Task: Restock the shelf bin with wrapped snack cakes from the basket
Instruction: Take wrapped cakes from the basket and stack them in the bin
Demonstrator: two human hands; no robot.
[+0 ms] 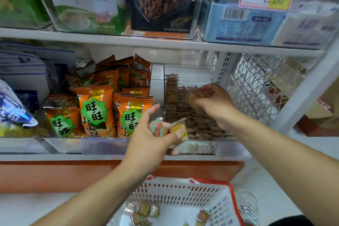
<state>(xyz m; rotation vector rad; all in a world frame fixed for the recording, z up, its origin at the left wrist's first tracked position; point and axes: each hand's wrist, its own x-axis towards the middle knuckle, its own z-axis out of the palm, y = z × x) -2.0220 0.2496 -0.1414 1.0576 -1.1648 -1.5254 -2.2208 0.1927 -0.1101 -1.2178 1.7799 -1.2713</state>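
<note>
A clear shelf bin (227, 149) on the lower shelf holds rows of small wrapped snack cakes (185, 113). My right hand (212, 101) reaches into the bin from the right, shut on a wrapped cake held over the rows. At the bin's front edge my left hand (152, 139) grips a few wrapped cakes (178, 129) in orange and green wrappers. Below, a white basket with a red rim (183, 191) stands on the floor with several loose wrapped cakes (143, 211) in its bottom.
Left of the bin is another clear bin of orange snack bags (95, 108). A shelf board (165, 42) with boxed goods and price tags hangs close above. A white wire mesh panel (256, 82) and a shelf upright (304, 93) stand to the right.
</note>
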